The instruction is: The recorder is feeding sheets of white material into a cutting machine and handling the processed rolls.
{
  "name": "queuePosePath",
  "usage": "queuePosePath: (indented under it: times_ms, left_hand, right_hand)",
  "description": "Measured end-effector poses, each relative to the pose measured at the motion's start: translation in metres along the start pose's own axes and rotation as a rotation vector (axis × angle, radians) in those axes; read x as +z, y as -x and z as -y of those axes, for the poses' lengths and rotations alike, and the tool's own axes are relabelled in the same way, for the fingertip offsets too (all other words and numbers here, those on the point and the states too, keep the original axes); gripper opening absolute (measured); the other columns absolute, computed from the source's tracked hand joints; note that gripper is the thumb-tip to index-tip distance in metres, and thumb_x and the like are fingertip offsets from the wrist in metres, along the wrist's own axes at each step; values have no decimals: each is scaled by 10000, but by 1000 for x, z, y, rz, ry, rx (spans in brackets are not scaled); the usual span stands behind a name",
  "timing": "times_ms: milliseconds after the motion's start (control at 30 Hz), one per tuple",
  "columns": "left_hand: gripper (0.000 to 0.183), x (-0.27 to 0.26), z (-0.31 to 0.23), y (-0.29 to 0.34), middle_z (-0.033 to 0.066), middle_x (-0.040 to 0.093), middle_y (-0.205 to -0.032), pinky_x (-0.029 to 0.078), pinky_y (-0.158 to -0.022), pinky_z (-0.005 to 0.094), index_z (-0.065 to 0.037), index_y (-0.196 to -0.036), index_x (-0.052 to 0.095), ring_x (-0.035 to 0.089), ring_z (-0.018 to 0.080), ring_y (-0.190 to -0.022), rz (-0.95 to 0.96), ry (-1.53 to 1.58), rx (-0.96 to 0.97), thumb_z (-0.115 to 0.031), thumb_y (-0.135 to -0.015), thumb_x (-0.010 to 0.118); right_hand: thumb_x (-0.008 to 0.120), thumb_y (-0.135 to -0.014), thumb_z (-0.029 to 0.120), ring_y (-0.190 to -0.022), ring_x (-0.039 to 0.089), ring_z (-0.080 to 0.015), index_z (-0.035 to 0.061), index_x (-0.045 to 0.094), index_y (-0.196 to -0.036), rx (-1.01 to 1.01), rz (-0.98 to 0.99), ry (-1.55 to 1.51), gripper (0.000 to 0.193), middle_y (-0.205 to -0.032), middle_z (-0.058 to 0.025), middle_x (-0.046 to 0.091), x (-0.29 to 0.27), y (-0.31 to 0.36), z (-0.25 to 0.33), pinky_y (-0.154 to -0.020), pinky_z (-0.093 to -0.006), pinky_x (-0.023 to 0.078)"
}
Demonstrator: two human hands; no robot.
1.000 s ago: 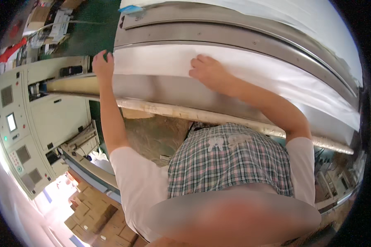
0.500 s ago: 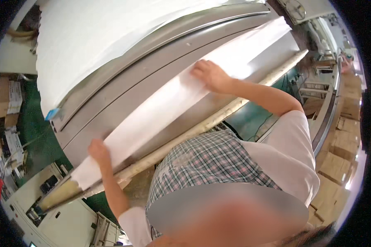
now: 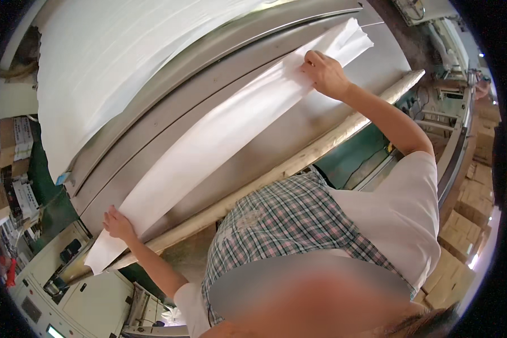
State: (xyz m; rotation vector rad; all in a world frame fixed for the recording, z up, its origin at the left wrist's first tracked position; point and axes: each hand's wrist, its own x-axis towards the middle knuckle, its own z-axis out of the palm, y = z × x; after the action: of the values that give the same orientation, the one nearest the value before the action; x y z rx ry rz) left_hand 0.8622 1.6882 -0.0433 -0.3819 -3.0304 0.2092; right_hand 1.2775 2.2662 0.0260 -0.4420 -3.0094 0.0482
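A long folded strip of white cloth point(image 3: 208, 147) lies slantwise across the grey metal table point(image 3: 287, 135), from lower left to upper right. My right hand point(image 3: 328, 76) is closed on the strip near its far right end, where creases gather about the fingers. Towards the near left end my left hand point(image 3: 118, 223) rests on the cloth with its fingers stretched out. The strip's right end is loosely crumpled, and its left end hangs past the table's edge beside a roller.
A large white sheet of fabric point(image 3: 124, 62) covers the far side, behind a raised metal bar point(image 3: 219, 49). A pale padded roller point(image 3: 281, 169) runs along the near edge. White machine cabinets point(image 3: 93, 304) stand at lower left; cardboard boxes point(image 3: 459, 234) are stacked at right.
My right hand has slid up and right along the cloth and closed on it. The left hand has moved slightly down and left. The strip has shifted left, its right end crumpling.
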Motion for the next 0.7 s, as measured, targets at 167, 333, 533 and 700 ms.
queuePosePath:
  times_ms: [167,333,533,700]
  left_hand:
    - [469,-11,-33,11,44,452,-1307,268,-930,588,-256,-1170,552,323,366,-1235,41,2,-73,-497,-903,250]
    - [480,-8,-28,8,45,454,-1305,285,-927,575,-254,-1199,528,321,367,-1238,87,-71,-90,-509,-900,253]
    - [483,-13,-43,18,80,474,-1280,302,-931,575,-213,-1188,541,328,381,-1230,-10,-47,-46,-491,-911,260]
    - [435,-20,-75,30,99,440,-1309,296,-949,564,-248,-1197,530,321,391,-1234,-17,76,137,-456,-917,270]
  right_hand:
    - [587,-651,43,-944,497,-263,61,511,-929,-198,17,21,288,-961,-100,478,-8,7,-39,-695,-355,495]
    - [562,-680,45,-963,507,-267,71,509,-964,-43,45,79,291,-997,-108,489,8,29,-101,-703,-352,497]
    - [572,-731,143,-935,565,-319,116,546,-1069,709,-161,248,340,-1129,-122,524,37,76,-261,-732,-417,486]
    - [588,-784,205,-763,627,-302,75,663,-872,956,-385,15,174,-801,-128,651,23,88,-304,-652,-379,500]
